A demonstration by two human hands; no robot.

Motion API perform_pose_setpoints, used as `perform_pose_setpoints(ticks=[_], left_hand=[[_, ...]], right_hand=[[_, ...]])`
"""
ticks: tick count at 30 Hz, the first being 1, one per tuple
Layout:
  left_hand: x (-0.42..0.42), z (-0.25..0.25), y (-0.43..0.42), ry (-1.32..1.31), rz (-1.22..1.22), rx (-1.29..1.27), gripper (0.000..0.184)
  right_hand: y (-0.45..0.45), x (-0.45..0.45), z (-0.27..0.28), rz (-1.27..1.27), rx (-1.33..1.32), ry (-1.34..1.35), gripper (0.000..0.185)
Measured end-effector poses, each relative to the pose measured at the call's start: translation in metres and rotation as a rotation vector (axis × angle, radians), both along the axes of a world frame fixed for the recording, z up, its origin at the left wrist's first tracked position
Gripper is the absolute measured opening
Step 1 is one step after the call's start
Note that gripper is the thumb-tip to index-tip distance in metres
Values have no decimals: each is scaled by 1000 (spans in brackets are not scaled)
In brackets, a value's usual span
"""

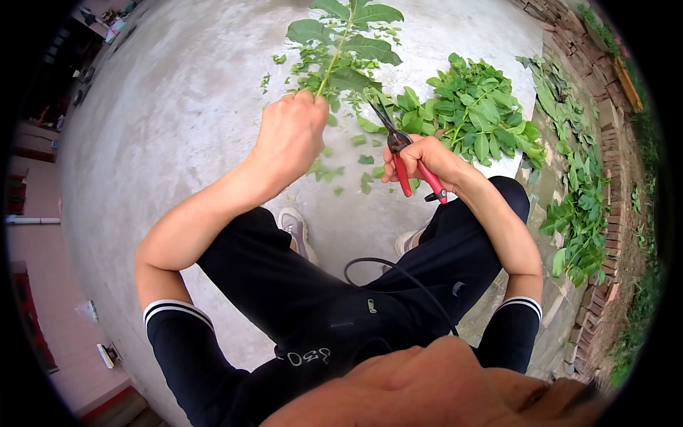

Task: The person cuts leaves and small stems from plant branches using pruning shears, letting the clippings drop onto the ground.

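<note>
My left hand (295,132) is closed round the lower stem of a leafy green branch (346,43), which points up and away from me. In my right hand (430,160) is a pair of pruning shears (400,142) with red handles and dark blades. The blade tips point up and left, close to a low leaf of the branch; whether they touch it I cannot tell. Cut leaf pieces (359,140) lie scattered on the concrete below and beyond both hands.
A big heap of leafy branches (484,107) rests to the right of the shears. More cut greenery (580,213) lies farther right, along a low row of bricks (612,192). My knees and shoes (293,226) are below my hands, and a black cable (398,267) loops across my lap.
</note>
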State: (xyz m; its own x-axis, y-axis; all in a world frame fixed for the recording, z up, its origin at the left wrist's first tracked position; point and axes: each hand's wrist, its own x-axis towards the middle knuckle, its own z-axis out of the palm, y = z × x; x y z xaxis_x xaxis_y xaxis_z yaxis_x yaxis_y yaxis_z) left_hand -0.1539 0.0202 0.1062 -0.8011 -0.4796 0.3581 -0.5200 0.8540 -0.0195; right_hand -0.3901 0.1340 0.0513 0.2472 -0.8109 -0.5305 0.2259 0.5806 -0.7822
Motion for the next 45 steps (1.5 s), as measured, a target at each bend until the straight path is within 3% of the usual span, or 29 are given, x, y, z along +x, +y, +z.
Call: perform_pose_setpoints(ticks=[8,15,21,24,28,29,32,38,41,45], left_hand=[[-7,2,12,-26,-22,17,6],[-5,2,10,-58,-57,5,6],[-3,-2,11,-76,-71,10,5],[-2,-4,5,-39,-26,19,5],[0,-1,2,-6,47,-3,6],[0,1,3,-15,52,-2,5],[-2,3,7,-25,50,2,9],[-6,-7,19,-38,-11,2,6],[-7,-8,24,-75,-70,14,10],[-9,-9,29,-91,-121,2,17]], right_hand=[[-13,7,0,-165,69,-335,39],[-12,12,11,-198,-13,-24,35],[-13,0,4,-166,30,-53,26],[-11,-1,14,-370,7,-100,17],[-9,3,10,-221,-23,-177,38],[-4,11,10,-155,-71,-90,45],[-1,22,2,-58,49,-273,51],[-9,33,10,-147,-21,-294,53],[-9,37,22,-215,-51,-233,48],[-13,27,2,-123,-51,-55,40]])
